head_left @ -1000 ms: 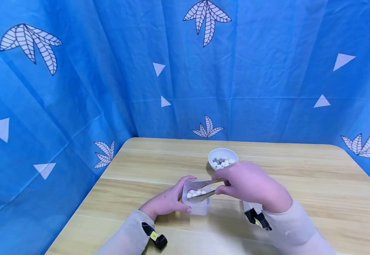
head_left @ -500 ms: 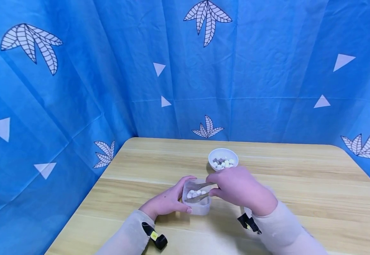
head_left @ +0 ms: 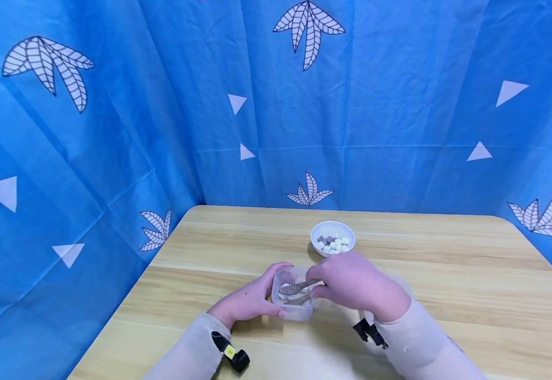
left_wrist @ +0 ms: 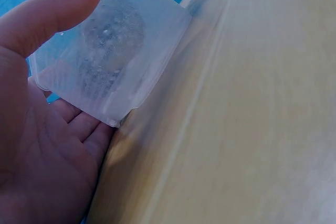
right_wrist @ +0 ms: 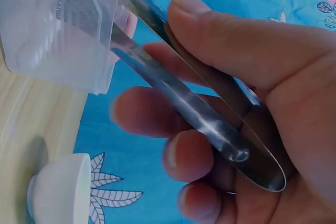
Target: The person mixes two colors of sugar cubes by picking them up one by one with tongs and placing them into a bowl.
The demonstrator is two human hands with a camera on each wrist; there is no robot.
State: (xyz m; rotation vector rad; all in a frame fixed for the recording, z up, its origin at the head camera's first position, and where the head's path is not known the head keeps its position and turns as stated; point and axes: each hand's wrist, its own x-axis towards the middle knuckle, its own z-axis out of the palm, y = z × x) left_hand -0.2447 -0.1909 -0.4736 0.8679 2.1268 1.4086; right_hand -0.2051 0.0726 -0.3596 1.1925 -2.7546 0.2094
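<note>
My left hand (head_left: 252,298) grips a clear square plastic container (head_left: 298,314), thumb along the near side and fingers round the far side. In my right hand (head_left: 358,287) are metal tongs (right_wrist: 210,124), pinched between thumb and fingers. The perforated tips of the tongs (head_left: 295,288) are down inside the container, over small round white pieces that they largely hide. From the left wrist view, the container's cloudy wall (left_wrist: 152,51) shows the tips only as a dim grey shape. I cannot tell whether a piece sits between the tips.
A white bowl (head_left: 325,228) with white and purple-grey pieces stands behind my right hand. Partly hidden by my right forearm is another pale, translucent object (head_left: 403,285). The wooden table (head_left: 470,264) ends at a blue patterned curtain (head_left: 399,174).
My right hand has shifted left and slightly down, carrying the tongs further into the container. The two tong tips have drawn closer together. My left hand and the container stay put.
</note>
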